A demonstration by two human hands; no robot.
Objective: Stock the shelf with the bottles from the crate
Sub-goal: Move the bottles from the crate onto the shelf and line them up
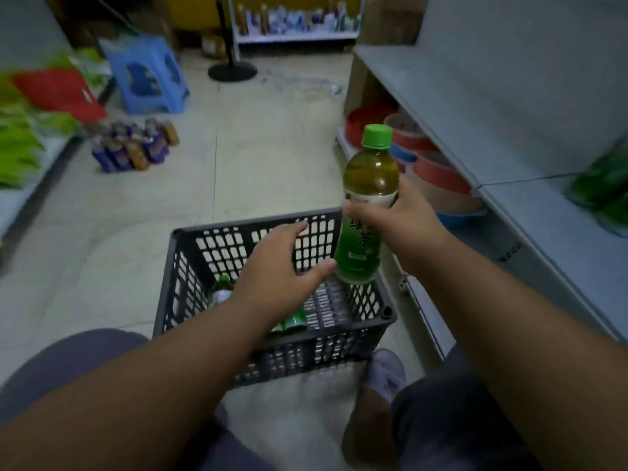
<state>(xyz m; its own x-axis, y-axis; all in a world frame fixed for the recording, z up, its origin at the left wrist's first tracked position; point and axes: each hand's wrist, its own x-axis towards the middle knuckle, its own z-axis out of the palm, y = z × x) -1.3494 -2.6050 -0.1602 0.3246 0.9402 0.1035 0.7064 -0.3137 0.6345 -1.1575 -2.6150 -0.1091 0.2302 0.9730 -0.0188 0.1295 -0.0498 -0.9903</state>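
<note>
Green-capped bottle [368, 202] clamped upright in my R hand [396, 220]; L hand [282, 266] fingers relaxed, apart over crate [190, 266]. I'd seat it flat on shelf [550, 232].

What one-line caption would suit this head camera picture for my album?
Right hand lifts a green tea bottle above the dark crate while the open left hand hovers over it.

Bottle [365, 205]: clear glossy plastic (green label, matt ribbed cap). Crate [217, 253]: dark matt plastic lattice. Shelf [475, 107]: smooth matt grey.
</note>
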